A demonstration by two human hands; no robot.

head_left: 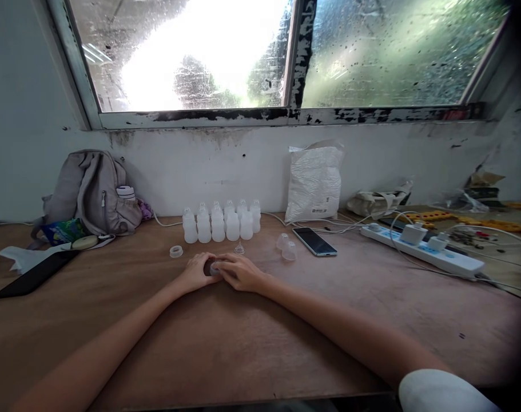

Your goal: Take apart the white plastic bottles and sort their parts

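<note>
Left hand [197, 272] and right hand [242, 273] grip a small translucent plastic piece [214, 268]; slipping fingers could skid it into frosted-white plastic bottles [218, 230], twelve o'clock.

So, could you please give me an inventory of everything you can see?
Bottles: several, overlapping, translucent white, back centre
Ring: one, translucent, before bottles
Teat-like piece: one, clear, beyond right hand
Caps: two, clear, right of hands
Small part: one, translucent, between hands
Phone: one, dark, right of caps
Package: one, white, against wall
Backpack: one, grey, back left
Packet: one, blue-green, before backpack
Flat object: one, black, left
Power strip: one, white, right
Pouch: one, cream, back right
Window: one, above
Table: one, brown, beneath
Hands: left, right, centre
</note>
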